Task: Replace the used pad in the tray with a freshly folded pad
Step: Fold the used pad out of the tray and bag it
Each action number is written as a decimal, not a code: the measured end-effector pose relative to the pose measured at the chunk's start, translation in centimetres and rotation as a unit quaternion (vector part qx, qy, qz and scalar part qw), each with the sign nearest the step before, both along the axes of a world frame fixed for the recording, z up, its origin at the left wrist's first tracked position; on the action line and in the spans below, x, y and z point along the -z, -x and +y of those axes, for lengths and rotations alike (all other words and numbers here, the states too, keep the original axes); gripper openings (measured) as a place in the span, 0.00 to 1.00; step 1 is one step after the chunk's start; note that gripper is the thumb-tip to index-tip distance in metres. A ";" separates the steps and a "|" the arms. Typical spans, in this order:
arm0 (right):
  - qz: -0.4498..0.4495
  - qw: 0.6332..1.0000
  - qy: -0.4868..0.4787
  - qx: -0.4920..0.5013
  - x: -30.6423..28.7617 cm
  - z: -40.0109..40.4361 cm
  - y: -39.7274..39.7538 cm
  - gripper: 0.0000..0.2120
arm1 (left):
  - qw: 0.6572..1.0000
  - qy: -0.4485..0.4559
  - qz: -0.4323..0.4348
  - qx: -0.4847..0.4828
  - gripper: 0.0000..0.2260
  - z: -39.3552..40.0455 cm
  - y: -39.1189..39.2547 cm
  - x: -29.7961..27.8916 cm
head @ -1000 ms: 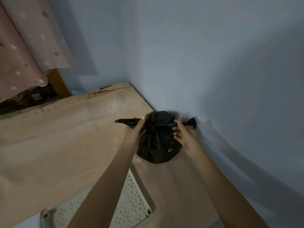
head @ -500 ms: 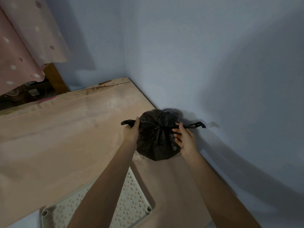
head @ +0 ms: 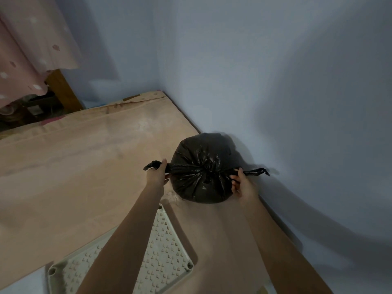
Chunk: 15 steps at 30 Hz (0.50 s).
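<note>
A stuffed black plastic bag (head: 203, 164) sits on the tan floor against the blue wall. Its two twisted ends cross in a knot at its top and stretch out to both sides. My left hand (head: 156, 174) grips the left end, and my right hand (head: 241, 184) grips the right end. A cream perforated tray grid (head: 167, 257) lies on the floor below the bag, partly hidden by my left forearm. No pad is visible.
The blue wall (head: 275, 81) runs close along the right of the bag. A pink spotted curtain (head: 31, 49) hangs at the upper left beside a wooden post (head: 63, 92). Tan floor covering (head: 74, 166) spreads to the left.
Both hands have pulled the bag's ends further apart, drawing the knot tight on top of the bag. The view has dropped closer to the bag.
</note>
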State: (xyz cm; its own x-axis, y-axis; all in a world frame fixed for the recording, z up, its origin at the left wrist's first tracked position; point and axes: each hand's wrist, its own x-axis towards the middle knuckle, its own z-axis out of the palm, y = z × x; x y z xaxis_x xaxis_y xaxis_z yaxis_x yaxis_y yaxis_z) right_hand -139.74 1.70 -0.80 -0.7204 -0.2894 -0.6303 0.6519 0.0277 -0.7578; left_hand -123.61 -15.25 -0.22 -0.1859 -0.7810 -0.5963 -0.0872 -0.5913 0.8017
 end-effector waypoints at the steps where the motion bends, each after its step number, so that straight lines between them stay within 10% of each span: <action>1: -0.013 1.000 0.006 -0.007 0.0 0.2 0.1 0.12 | 1.000 -0.003 -0.005 0.012 0.10 -0.1 -0.2 0.1; 5: -0.017 0.998 -0.005 0.062 -0.7 2.1 0.3 0.14 | 0.997 0.042 -0.054 -0.039 0.28 -1.4 -1.9 -0.2; 8: 0.233 0.947 -0.085 0.205 -0.9 4.1 -1.7 0.10 | 0.955 0.208 -0.153 -0.145 0.40 -1.4 -3.2 -1.6; 12: 0.647 0.751 -0.127 -0.025 -1.9 2.4 -4.9 0.19 | 0.778 0.557 -0.289 -0.021 0.43 1.0 -1.7 -3.9; 15: 0.776 0.566 -0.195 -0.198 -2.5 -1.6 -5.2 0.23 | 0.708 0.643 -0.291 0.014 0.37 2.2 0.4 -4.8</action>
